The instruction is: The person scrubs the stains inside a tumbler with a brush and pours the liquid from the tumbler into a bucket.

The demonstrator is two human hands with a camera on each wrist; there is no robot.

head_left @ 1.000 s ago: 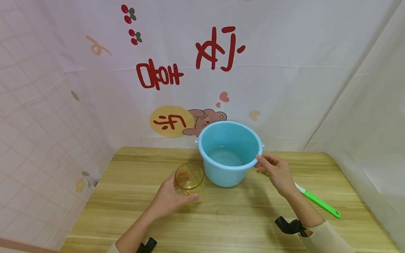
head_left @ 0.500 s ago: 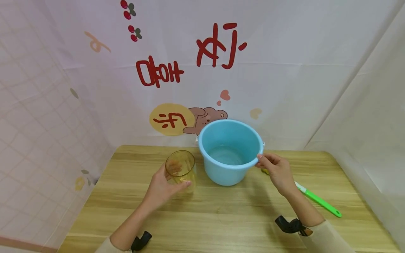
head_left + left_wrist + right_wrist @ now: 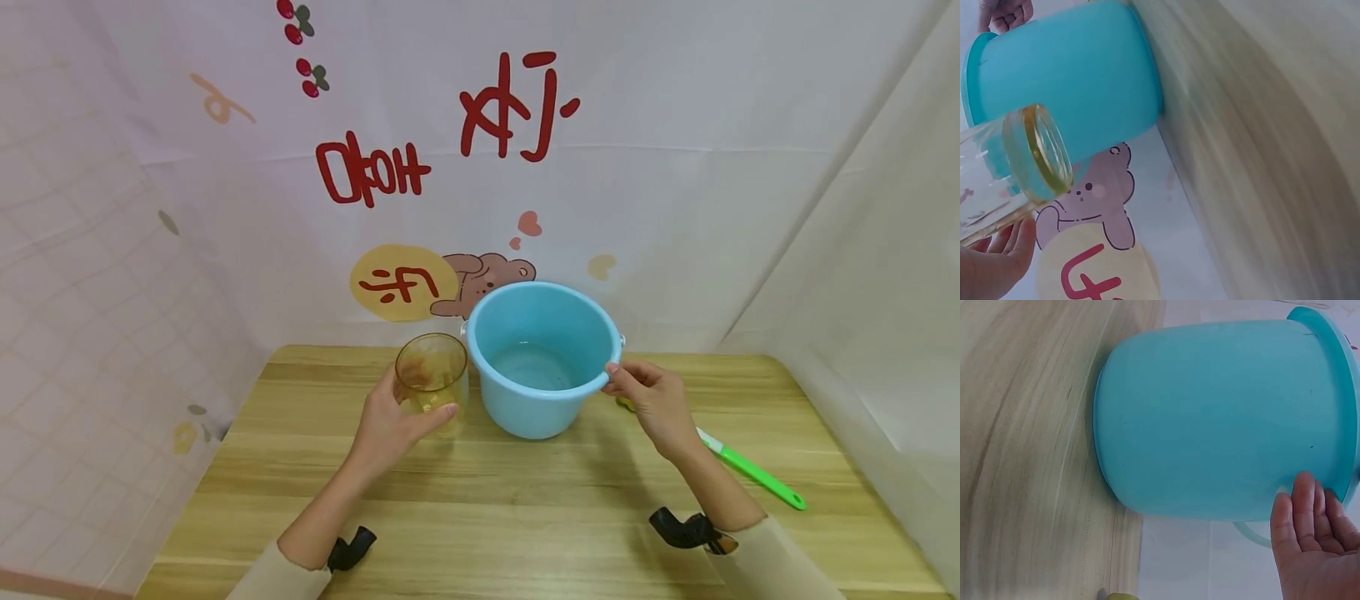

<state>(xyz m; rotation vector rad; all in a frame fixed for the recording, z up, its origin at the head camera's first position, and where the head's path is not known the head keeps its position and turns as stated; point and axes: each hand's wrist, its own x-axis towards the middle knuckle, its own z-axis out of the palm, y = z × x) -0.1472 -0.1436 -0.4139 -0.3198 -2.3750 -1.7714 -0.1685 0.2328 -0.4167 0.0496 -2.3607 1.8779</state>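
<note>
My left hand (image 3: 386,433) grips a clear amber-tinted drinking glass (image 3: 442,390), thumb along its near side and fingers round the far left. The left wrist view has the base of the glass (image 3: 1047,150) raised off the table, beside the bucket wall. A light blue plastic bucket (image 3: 528,412) stands upright with some water (image 3: 531,364) in its bottom. At the bucket's right rim my right hand (image 3: 656,412) pinches the edge between thumb and fingers. Its fingers (image 3: 1304,506) lie below the lip in the right wrist view.
A long-handled brush (image 3: 757,479) with green handle and white neck lies on the wooden table (image 3: 517,525) at right, its yellowish far end partly behind the right hand. White printed cloth (image 3: 675,208) rises behind the table and along both sides.
My left hand has lifted the glass, first shifting it left and away from me, then slightly further up beside the bucket. The right hand keeps its hold on the rim; the bucket stays put.
</note>
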